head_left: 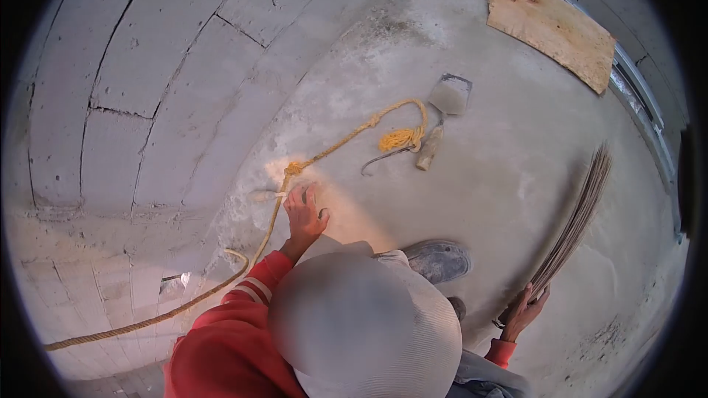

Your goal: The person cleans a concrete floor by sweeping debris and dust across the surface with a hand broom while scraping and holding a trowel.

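My right hand (522, 314) is closed round the lower end of a stick broom (575, 228), a long bundle of thin brown twigs fanning upward. My left hand (304, 217) reaches down to the floor, its thumb and fingers apart and slightly curled. Just left of its fingertips lies a tool with a pale handle (261, 195); the rest of that tool is hard to make out. A yellow knotted rope (335, 149) runs beside this hand. Farther up, the rope's frayed end lies with a metal hook (383, 158) by a trowel (450, 94).
A block wall (169, 66) rises on the left, and the rope trails down past it. A broken plywood piece (549, 26) lies at the upper right by a metal rail (641, 96). My shoe (439, 260) rests on the grey cement floor (479, 184).
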A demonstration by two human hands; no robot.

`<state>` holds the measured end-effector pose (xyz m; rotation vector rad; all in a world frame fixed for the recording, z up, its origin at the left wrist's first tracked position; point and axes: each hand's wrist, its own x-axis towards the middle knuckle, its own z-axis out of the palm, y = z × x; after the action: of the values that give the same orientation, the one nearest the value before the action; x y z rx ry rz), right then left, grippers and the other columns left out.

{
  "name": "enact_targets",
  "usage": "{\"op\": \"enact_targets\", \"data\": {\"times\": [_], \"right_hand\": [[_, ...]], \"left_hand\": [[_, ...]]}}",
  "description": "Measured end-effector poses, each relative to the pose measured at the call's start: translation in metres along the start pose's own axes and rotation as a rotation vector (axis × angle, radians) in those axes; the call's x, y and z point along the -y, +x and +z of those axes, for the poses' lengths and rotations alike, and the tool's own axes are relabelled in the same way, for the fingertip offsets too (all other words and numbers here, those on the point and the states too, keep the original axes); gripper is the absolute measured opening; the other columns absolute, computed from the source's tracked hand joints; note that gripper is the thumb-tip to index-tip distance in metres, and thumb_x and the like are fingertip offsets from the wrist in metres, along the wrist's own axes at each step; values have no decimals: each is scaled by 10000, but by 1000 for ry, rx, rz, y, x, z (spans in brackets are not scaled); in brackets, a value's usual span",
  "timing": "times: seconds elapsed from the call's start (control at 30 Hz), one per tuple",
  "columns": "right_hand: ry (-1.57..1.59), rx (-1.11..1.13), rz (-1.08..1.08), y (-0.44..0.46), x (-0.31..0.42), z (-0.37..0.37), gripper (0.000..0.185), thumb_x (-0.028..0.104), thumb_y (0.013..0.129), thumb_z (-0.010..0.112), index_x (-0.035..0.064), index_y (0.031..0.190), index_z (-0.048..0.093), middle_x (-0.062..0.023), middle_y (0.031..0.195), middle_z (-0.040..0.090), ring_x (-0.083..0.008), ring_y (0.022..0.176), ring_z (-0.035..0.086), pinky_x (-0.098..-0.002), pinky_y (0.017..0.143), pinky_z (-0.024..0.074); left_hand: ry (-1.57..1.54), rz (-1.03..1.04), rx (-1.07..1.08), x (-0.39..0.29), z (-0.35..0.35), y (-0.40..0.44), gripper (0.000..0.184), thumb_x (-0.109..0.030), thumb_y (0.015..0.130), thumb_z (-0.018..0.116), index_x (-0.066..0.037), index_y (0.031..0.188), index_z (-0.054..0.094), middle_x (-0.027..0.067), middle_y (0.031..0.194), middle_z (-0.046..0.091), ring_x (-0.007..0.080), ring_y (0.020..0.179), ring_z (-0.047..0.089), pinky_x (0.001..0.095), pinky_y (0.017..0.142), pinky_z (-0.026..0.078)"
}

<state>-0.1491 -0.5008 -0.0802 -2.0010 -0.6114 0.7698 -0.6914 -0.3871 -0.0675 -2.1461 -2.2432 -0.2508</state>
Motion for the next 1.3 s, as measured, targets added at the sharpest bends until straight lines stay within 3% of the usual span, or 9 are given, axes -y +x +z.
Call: {"op": "enact_targets", "data": {"times": [0.3,0.63,0.77,0.9,1.03,1.1,1.13,1.2,1.3], "right_hand": [[-9,-66,-48,-11,-1,-22,516,220,982,659,49,1421,447,-3,729,540,-75,539,447,-273,486,374],[-134,-506,-150,-66,-79,-58,489,219,987,631,-26,1375,464,-81,964,615,-131,722,540,-287,648,462],[11,-510,23,-96,-47,-59,476,216,989,624,-26,1368,469,-93,987,619,-130,724,537,-280,647,461],[-8,-500,43,-111,-31,-60,475,220,991,624,-13,1373,464,-73,899,623,-128,635,520,-279,575,451],[-57,-396,164,-113,-43,-51,542,227,984,633,26,1435,411,-69,740,616,-134,536,510,-311,511,452],[-83,-249,211,-105,-6,-44,587,200,961,638,65,1471,382,-213,855,680,-319,665,652,-405,638,520],[-246,-279,-17,-99,-6,-36,609,199,955,635,82,1487,362,-267,937,686,-425,809,679,-462,712,528],[-422,-113,124,-91,6,-42,665,272,960,627,155,1536,315,-254,950,691,-451,838,668,-512,724,518],[-623,-84,172,-70,-20,-60,690,332,964,619,224,1561,290,-240,897,687,-447,798,661,-537,715,508]], "left_hand": [[186,256,312,14,-19,68,483,-196,771,647,-35,1212,535,188,1114,541,377,1137,523,478,914,425],[-1160,-141,802,-257,-114,241,309,-293,797,431,-106,1017,542,107,1039,666,294,985,620,466,782,508],[-984,-209,786,-374,-78,372,441,-484,819,483,-99,1027,542,138,971,671,354,906,638,518,840,522],[-868,-18,604,-457,-74,464,1078,-809,779,495,-11,1487,338,265,1383,486,460,1166,586,545,966,507],[-613,230,407,-459,-46,452,1115,-692,770,671,38,1525,298,305,1419,478,440,1219,570,543,958,503],[-240,485,312,-420,-33,396,880,-556,764,757,27,1362,480,296,1323,576,408,1195,602,457,969,495],[-142,501,259,-394,-25,358,786,-505,754,790,-3,1283,498,265,1236,606,415,1119,626,487,926,506],[-55,400,295,-330,6,301,744,-419,754,809,-21,1267,445,243,1238,563,428,1089,621,516,894,515],[79,206,355,-242,48,240,1030,-440,771,787,109,1471,269,307,1357,455,452,1281,477,513,984,482]]}}
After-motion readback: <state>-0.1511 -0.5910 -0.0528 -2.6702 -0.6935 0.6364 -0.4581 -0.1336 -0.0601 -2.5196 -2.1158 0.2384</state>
